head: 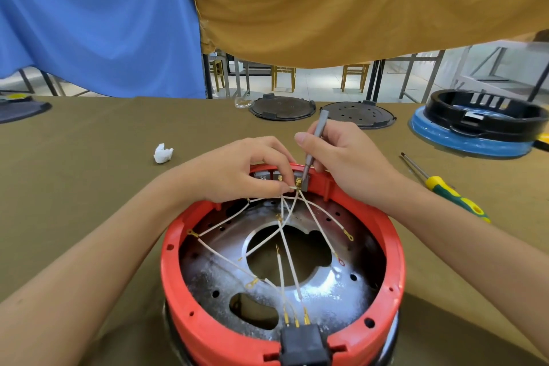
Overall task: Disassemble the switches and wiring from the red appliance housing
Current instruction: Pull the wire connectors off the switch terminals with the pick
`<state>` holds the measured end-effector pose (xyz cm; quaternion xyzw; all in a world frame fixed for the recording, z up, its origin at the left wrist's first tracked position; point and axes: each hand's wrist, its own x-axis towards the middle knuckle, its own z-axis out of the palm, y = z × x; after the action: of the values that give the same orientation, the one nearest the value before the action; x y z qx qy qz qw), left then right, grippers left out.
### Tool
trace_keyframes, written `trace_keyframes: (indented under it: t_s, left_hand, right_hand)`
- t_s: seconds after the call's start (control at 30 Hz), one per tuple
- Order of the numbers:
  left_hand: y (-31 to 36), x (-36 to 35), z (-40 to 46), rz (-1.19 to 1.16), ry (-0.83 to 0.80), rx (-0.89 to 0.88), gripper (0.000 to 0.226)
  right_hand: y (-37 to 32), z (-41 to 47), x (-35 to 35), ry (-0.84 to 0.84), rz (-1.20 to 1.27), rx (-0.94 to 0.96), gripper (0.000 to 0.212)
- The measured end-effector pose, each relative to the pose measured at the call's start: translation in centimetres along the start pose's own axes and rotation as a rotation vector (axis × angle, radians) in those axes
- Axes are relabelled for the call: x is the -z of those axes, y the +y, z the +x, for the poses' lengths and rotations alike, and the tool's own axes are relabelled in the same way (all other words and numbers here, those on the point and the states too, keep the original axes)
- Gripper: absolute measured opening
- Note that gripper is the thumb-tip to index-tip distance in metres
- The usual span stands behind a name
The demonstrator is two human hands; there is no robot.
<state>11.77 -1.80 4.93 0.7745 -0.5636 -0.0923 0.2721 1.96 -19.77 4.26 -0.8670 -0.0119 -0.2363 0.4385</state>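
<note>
Slippage is my main worry. The red housing sits open side up on the bench right in front of me, and the switches are mounted inside its rim at twelve o'clock, where both my hands are working. My left hand pinches a white wire just short of its brass terminal, thumb and forefinger closed on it. My right hand has its grip clamped around a thin grey tool, its tip down against that same terminal.

If I lever too hard, the tip could skid off the brass and jab the fingertips of my left hand, which lie almost touching it. Pulling on the wire instead of the connector could tear the wire out of its crimp and leave the terminal stuck on the switch tab.

Other loose wires cross the metal plate towards the black plug socket at six o'clock; a sudden release could whip my hand back into them and tangle things. The housing itself isn't held, so a hard pry may shift it.
</note>
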Motion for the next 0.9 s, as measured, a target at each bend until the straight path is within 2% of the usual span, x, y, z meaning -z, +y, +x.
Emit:
trace_keyframes:
  t_s: [0.17, 0.9]
  left_hand:
    - [0.02, 0.08, 0.01, -0.008, -0.003, 0.005, 0.008]
    - [-0.16, 0.08, 0.12, 0.004, -0.008, 0.003, 0.009]
  right_hand:
    - [-0.05, -0.26, -0.02, 0.085, -0.01, 0.05, 0.028]
    - [-0.51, -0.4, -0.01, 0.068, -0.084, 0.098, 0.025]
